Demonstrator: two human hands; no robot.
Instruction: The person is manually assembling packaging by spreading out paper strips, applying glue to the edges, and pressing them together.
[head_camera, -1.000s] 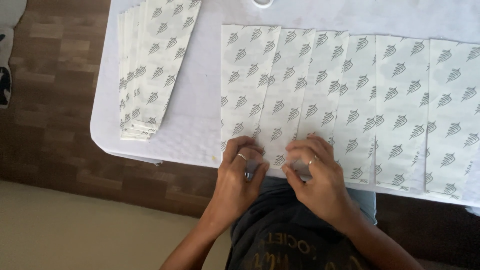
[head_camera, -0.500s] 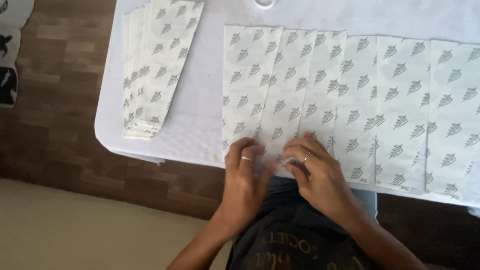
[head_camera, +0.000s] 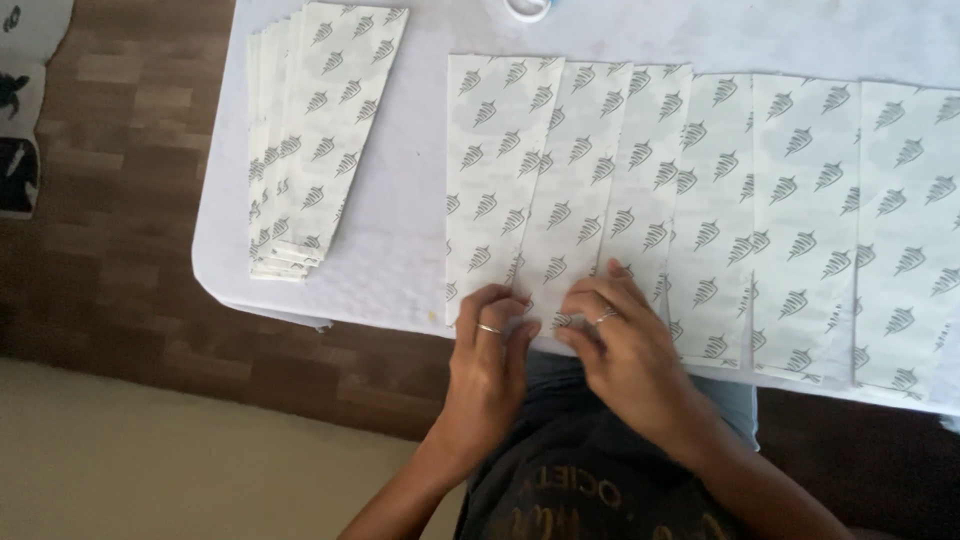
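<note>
Several long white paper sheets printed with grey leaf-like marks lie side by side, overlapping, on a white table. My left hand, with a ring, presses its fingertips on the near end of the second sheet from the left. My right hand, also ringed, pinches the same near edge just beside it. Both hands sit at the table's front edge, almost touching each other.
A fanned stack of the same printed sheets lies at the table's left end. A white round object peeks in at the far edge. Brown wood-pattern floor and a pale mat lie to the left.
The hands have shifted slightly along the near edge of the sheets and closed in toward each other; the sheets stay in place.
</note>
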